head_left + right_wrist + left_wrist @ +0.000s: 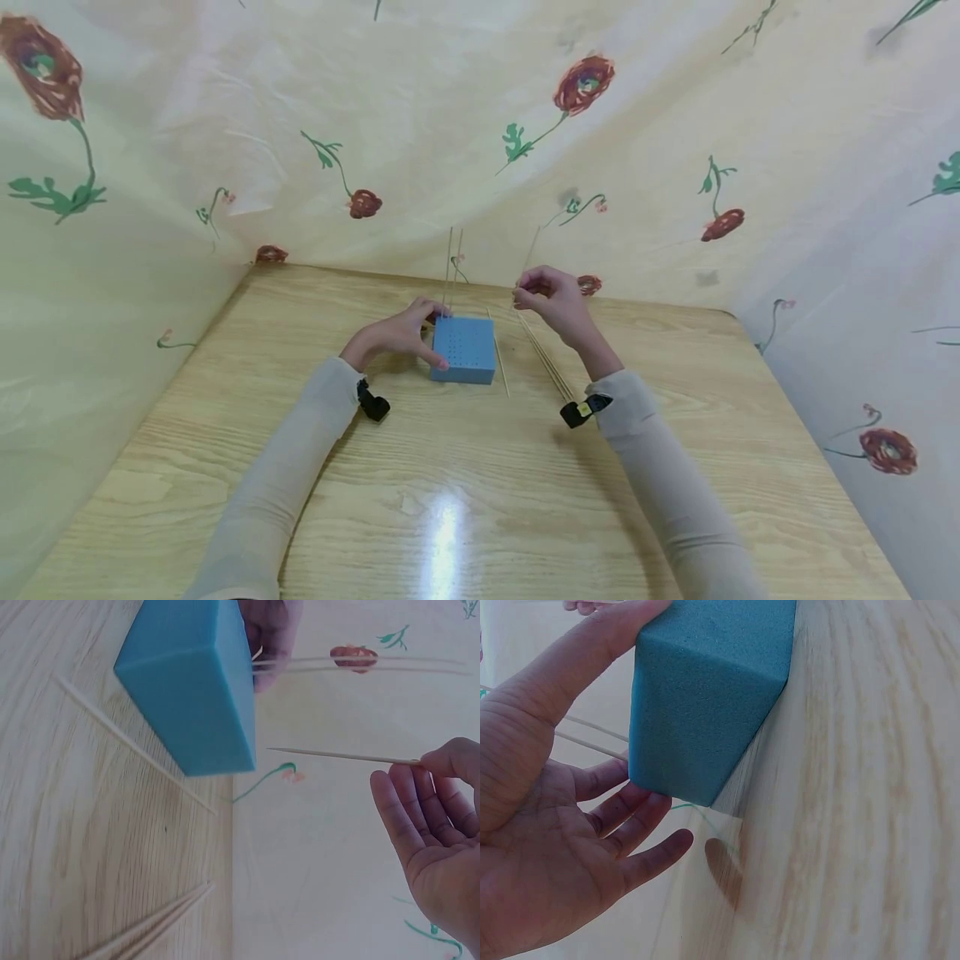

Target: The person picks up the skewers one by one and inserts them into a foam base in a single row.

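A blue foam block (pixel 465 343), its top dotted with small holes, rests on the wooden table. My left hand (pixel 405 332) holds its left side, thumb at the near corner and fingers at the far side. Two thin wooden skewers (pixel 449 271) stand upright in the block near its far left corner. To the right of the block and above the table, my right hand (pixel 557 302) pinches another skewer (pixel 337 755) between thumb and fingers. In the right wrist view, that skewer's pointed tip is apart from the block.
One loose skewer (pixel 501 367) lies just right of the block. Farther right, several skewers (pixel 546 357) lie together, running toward the right wrist. A flowered sheet (pixel 450 150) hangs behind the wooden table (pixel 405 500) and along its sides.
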Demonstrator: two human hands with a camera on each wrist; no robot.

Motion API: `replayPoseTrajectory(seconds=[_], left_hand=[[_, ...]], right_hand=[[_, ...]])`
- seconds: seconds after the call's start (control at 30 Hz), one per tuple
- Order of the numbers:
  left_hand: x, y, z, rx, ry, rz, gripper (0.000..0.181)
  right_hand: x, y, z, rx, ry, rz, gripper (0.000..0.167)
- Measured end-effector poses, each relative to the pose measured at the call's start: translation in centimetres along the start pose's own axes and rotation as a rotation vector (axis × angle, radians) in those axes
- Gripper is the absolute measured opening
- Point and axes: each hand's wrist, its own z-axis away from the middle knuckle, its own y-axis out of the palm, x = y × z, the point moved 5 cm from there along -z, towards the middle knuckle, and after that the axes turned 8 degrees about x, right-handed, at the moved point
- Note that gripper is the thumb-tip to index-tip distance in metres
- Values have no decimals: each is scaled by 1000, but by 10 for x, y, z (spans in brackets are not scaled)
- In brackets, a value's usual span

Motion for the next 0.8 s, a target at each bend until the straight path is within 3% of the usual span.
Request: replayPoseTrajectory(seconds=[0.8], left_hand=[[1,-1,-2,-6,-4,-19,94]], right_hand=[[22,35,-26,14,-53,47,14]])
